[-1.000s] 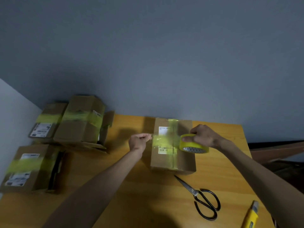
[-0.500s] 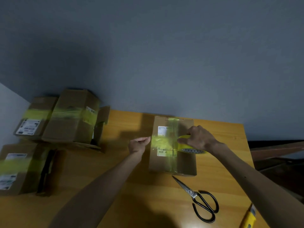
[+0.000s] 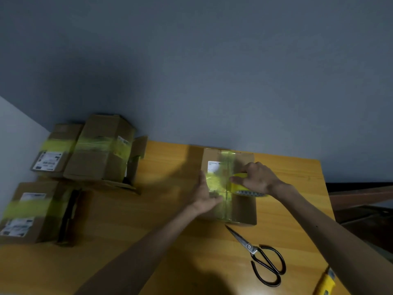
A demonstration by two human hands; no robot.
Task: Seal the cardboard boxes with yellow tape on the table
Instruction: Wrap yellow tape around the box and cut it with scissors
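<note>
Left hand is down flat on the brown cardboard box. Fingers are straight and close together, the palm pressing on the box's left edge, nothing gripped. Under that palm runs a crosswise strip of translucent yellow tape, stretched over the top towards my other hand.

Right hand is over on the right half of the lid, fingers curled round the roll of yellow tape and clamped on it. The roll is tilted on the box top, its patterned inner ring peeking out below my wrist. The strip leads straight into it.

The box itself sits at the far middle of the orange-brown wooden table, up against the grey wall. A lengthwise strip of tape already runs down its centre, beside a white label near the far left corner.

On the near side, black-handled metal scissors lie on the table with blades closed, the tip pointing at the box's near edge, close to it but apart. A yellow utility knife pokes in at the bottom right, partly cut off.

Off to my left sit three taped cardboard boxes: a tall one and a smaller one side by side in the far corner, and a third nearer me. Each is banded in yellow.
</note>
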